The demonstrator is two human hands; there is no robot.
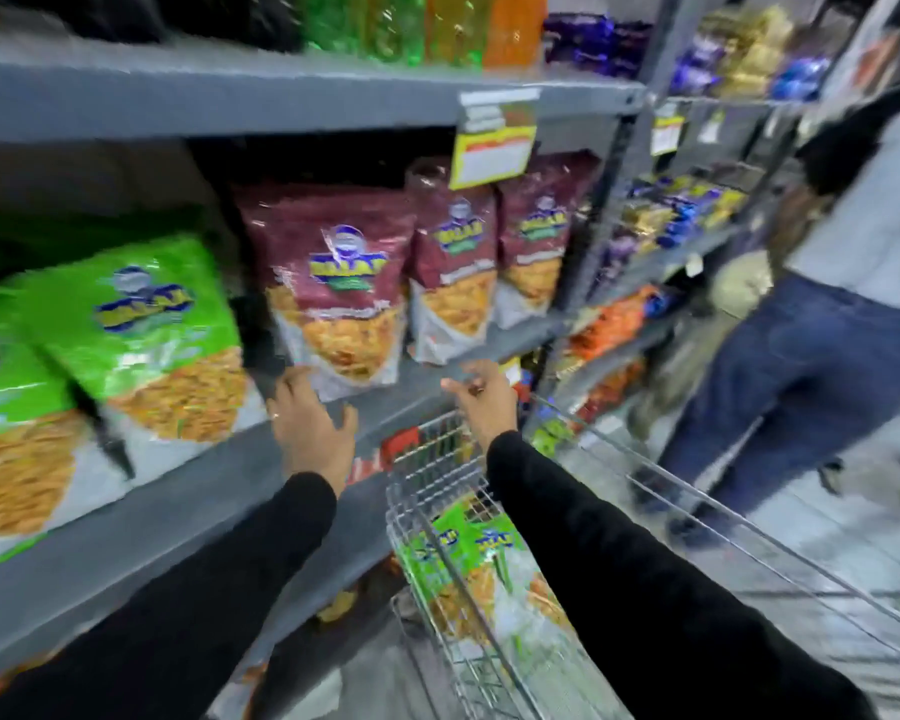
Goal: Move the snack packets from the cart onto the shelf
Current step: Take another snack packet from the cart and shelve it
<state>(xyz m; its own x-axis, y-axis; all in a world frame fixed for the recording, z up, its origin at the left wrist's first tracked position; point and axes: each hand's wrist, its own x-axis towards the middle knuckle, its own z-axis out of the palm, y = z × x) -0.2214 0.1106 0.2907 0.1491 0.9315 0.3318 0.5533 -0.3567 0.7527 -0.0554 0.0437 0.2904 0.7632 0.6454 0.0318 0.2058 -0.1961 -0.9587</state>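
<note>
Both arms, in black sleeves, were stretched toward the grey shelf (pixel 261 475), and the whole view was smeared by motion blur. The left hand (pixel 310 420) was held at the shelf's front edge, fingers spread apart and empty, just below the nearest maroon packet (pixel 341 288), though contact with it could not be made out. The right hand (pixel 481 402) was raised above the far end of the wire cart (pixel 437 459), fingers loosely curled; nothing was seen gripped in it. Three maroon packets were stood upright in a row on the shelf, the other two (pixel 450 267) (pixel 533 241) set to the right of the first. To the left, green packets (pixel 136 330) were leaned on the same shelf. Down in the cart, more green snack packets (pixel 476 558) were seen lying flat behind the wire, beneath the right forearm. A yellow price tag (pixel 492 148) was hung from the shelf above. At the right, another person (pixel 827 356) in jeans was stood in the aisle beside the neighbouring racks.
</note>
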